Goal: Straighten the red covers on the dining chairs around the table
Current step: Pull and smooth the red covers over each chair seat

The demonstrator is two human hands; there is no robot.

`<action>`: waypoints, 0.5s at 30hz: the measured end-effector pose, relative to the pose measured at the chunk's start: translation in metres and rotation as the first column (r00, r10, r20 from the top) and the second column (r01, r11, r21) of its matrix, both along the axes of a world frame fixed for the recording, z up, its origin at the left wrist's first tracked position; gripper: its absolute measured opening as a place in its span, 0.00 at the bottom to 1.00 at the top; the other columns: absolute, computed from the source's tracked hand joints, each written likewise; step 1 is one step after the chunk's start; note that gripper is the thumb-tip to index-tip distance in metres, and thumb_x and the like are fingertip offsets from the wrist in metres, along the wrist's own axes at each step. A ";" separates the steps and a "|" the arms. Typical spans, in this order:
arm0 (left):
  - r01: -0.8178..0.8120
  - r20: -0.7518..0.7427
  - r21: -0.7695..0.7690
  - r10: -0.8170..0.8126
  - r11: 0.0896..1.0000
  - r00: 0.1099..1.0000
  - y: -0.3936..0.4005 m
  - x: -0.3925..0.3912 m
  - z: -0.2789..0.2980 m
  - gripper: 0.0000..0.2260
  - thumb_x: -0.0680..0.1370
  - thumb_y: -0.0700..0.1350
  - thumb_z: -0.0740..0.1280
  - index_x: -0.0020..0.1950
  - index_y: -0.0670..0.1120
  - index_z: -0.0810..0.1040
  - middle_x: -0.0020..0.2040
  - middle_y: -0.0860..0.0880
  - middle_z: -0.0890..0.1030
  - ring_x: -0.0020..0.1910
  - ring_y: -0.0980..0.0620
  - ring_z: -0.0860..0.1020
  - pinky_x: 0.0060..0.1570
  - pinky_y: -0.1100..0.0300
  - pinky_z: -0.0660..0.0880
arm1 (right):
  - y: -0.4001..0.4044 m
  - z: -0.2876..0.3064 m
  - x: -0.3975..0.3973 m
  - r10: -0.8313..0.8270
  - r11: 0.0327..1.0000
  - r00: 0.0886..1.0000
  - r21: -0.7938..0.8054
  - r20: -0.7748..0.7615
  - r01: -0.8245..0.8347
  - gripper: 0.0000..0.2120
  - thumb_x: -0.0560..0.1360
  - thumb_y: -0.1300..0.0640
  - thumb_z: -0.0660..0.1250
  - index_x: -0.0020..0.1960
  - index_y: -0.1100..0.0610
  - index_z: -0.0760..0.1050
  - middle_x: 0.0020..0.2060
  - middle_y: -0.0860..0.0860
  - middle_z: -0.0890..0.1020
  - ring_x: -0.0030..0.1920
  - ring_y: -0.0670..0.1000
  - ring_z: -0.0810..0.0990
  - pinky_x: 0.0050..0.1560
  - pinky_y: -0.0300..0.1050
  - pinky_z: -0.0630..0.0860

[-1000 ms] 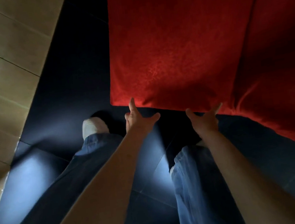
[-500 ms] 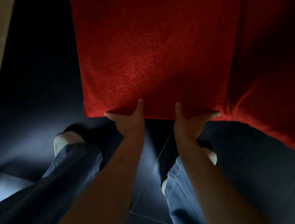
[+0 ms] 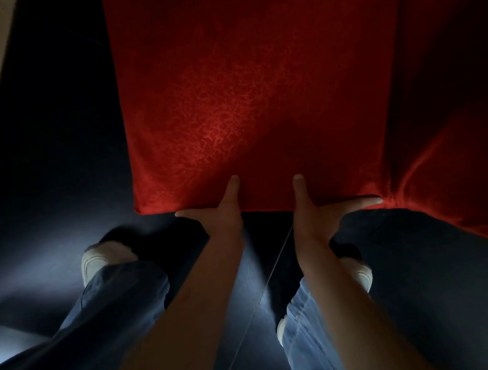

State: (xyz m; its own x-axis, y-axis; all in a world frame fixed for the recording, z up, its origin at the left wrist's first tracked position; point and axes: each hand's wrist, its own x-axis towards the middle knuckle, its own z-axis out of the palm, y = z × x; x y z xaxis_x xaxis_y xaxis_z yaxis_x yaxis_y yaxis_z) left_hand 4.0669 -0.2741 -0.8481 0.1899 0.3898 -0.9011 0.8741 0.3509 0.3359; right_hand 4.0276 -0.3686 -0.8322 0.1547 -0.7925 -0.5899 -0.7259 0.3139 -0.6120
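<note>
**Red cover held at its bottom hem, both hands**

The red cover (image 3: pixel 227 101) fills the upper middle and right of the frame, hanging down over the chair. Its lower edge is pinched by the left hand (image 3: pixel 219 215) near centre: thumb laid up on the front of the fabric, fingers tucked behind the hem. The same grip is seen on the right hand (image 3: pixel 318 209) just beside it, one finger stretched right along the hem. Dark floor tiles (image 3: pixel 49 146) and jeans (image 3: pixel 113 306) are seen lower down.
</note>
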 end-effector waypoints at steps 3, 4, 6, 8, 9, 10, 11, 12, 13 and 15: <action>0.038 0.046 0.079 -0.041 0.996 0.998 -0.008 -0.008 -0.003 0.58 0.71 0.51 0.76 0.73 0.53 0.25 0.75 0.45 0.63 0.69 0.46 0.70 0.68 0.43 0.68 | 0.000 -0.001 -0.001 -0.008 1.000 1.000 -0.006 0.018 0.008 0.65 0.67 0.49 0.78 0.72 0.44 0.21 0.75 0.61 0.61 0.70 0.57 0.70 0.69 0.53 0.70; 0.044 0.063 0.097 -0.051 0.994 0.997 -0.010 -0.011 -0.004 0.57 0.72 0.52 0.75 0.73 0.54 0.25 0.75 0.45 0.63 0.69 0.46 0.70 0.68 0.43 0.68 | 0.001 -0.002 -0.001 -0.020 1.000 1.000 -0.012 0.022 0.020 0.66 0.67 0.49 0.78 0.72 0.44 0.21 0.75 0.60 0.61 0.71 0.57 0.69 0.69 0.53 0.70; 0.049 0.096 0.123 -0.061 0.991 0.993 -0.013 -0.014 -0.004 0.56 0.73 0.53 0.74 0.73 0.55 0.24 0.75 0.44 0.63 0.69 0.46 0.69 0.68 0.43 0.68 | 0.002 -0.003 -0.001 -0.033 0.999 0.999 -0.025 0.031 0.034 0.66 0.66 0.49 0.78 0.72 0.45 0.21 0.75 0.59 0.61 0.71 0.56 0.69 0.69 0.53 0.70; 0.032 0.127 0.121 -0.047 0.992 0.991 -0.015 -0.016 -0.004 0.56 0.73 0.53 0.73 0.72 0.56 0.23 0.75 0.44 0.62 0.69 0.46 0.69 0.67 0.43 0.69 | 0.002 -0.005 -0.004 -0.043 0.999 0.998 -0.031 0.042 0.044 0.66 0.66 0.48 0.78 0.72 0.44 0.21 0.75 0.58 0.61 0.71 0.56 0.68 0.69 0.54 0.70; 0.019 0.140 0.117 -0.035 0.993 0.989 -0.016 -0.015 -0.005 0.56 0.73 0.53 0.73 0.71 0.57 0.23 0.75 0.44 0.62 0.69 0.46 0.69 0.66 0.42 0.69 | 0.002 -0.006 -0.005 -0.050 0.998 0.998 -0.034 0.050 0.052 0.66 0.65 0.47 0.78 0.72 0.44 0.21 0.75 0.58 0.62 0.71 0.55 0.68 0.69 0.54 0.70; 0.003 0.145 0.113 -0.019 0.994 0.989 -0.016 -0.013 -0.005 0.57 0.73 0.53 0.74 0.71 0.57 0.23 0.76 0.44 0.61 0.69 0.46 0.70 0.66 0.42 0.70 | 0.002 -0.007 -0.005 -0.062 0.997 0.997 -0.035 0.053 0.064 0.66 0.65 0.47 0.78 0.72 0.44 0.21 0.75 0.57 0.62 0.71 0.55 0.69 0.68 0.53 0.70; -0.022 0.154 0.109 0.005 0.994 0.988 -0.016 -0.010 -0.006 0.57 0.72 0.53 0.74 0.71 0.57 0.22 0.76 0.44 0.61 0.68 0.46 0.70 0.65 0.42 0.71 | 0.001 -0.009 -0.005 -0.079 0.996 0.995 -0.041 0.066 0.082 0.66 0.65 0.47 0.79 0.72 0.44 0.21 0.75 0.57 0.63 0.70 0.54 0.69 0.68 0.51 0.70; -0.049 0.167 0.100 0.032 0.994 0.986 -0.017 -0.009 -0.008 0.58 0.72 0.52 0.74 0.71 0.57 0.22 0.76 0.43 0.62 0.68 0.46 0.71 0.64 0.42 0.71 | -0.001 -0.012 -0.006 -0.089 0.994 0.992 -0.053 0.088 0.094 0.66 0.66 0.49 0.79 0.72 0.44 0.21 0.75 0.56 0.62 0.70 0.53 0.69 0.67 0.50 0.70; -0.066 0.179 0.089 0.050 0.994 0.983 -0.018 -0.008 -0.011 0.58 0.71 0.52 0.75 0.72 0.57 0.22 0.75 0.43 0.62 0.68 0.46 0.71 0.64 0.42 0.72 | -0.003 -0.015 -0.006 -0.085 0.994 0.990 -0.063 0.114 0.092 0.67 0.66 0.50 0.79 0.72 0.45 0.21 0.75 0.56 0.61 0.70 0.52 0.68 0.68 0.51 0.70; -0.079 0.191 0.072 0.064 0.994 0.979 -0.017 -0.008 -0.016 0.58 0.71 0.52 0.75 0.72 0.57 0.23 0.75 0.44 0.62 0.68 0.46 0.71 0.64 0.43 0.72 | -0.005 -0.022 -0.006 -0.049 0.996 0.984 -0.071 0.171 0.062 0.66 0.67 0.53 0.78 0.71 0.46 0.19 0.73 0.52 0.62 0.67 0.44 0.70 0.64 0.45 0.73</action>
State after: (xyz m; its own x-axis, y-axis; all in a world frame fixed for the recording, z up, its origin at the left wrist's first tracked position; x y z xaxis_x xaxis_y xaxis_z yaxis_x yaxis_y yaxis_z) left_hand 4.0592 -0.2916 -0.8638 0.3219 0.4768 -0.8180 0.7660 0.3766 0.5209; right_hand 4.0216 -0.3736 -0.8543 0.2017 -0.8441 -0.4968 -0.5929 0.2985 -0.7479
